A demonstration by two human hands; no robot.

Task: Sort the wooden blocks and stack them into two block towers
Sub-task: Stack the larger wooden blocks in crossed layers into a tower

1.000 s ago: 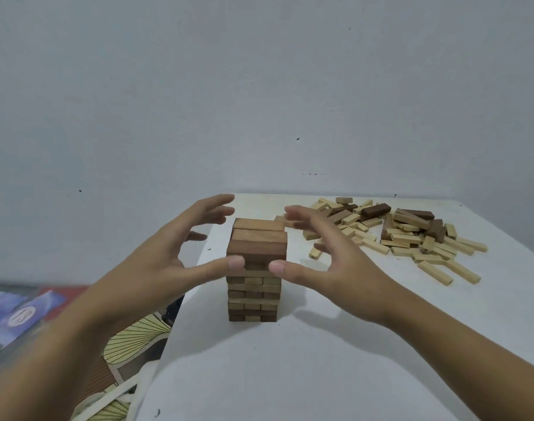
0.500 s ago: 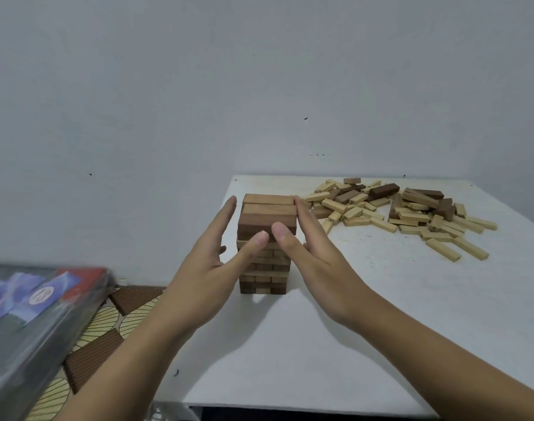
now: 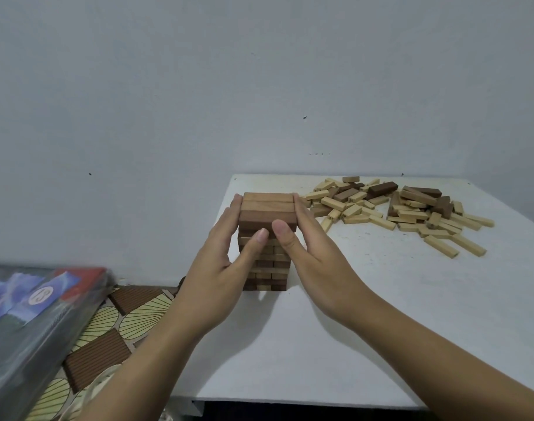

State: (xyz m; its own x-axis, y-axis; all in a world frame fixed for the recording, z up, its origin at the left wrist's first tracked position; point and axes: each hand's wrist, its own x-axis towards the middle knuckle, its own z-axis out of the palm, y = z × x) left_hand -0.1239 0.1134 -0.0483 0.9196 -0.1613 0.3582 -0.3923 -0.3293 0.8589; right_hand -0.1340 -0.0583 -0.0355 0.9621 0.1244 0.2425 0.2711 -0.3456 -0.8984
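Squarely, left hand (image 3: 217,268) and right hand (image 3: 316,258) press open-palmed on the block tower (image 3: 268,214); smooth brown rectangular wood.

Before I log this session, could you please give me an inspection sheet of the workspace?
Surface: white table, faintly speckled.
Job's things: one block tower stands near the table's left edge; loose blocks, light and dark, lie piled at far right; no second tower seen.
Clutter: nothing seen.
Grippers: left hand and right hand press flat against the tower's opposite sides.
Cables: nothing seen.
Surroundings: grey wall; patterned floor and a wrapped box at left.
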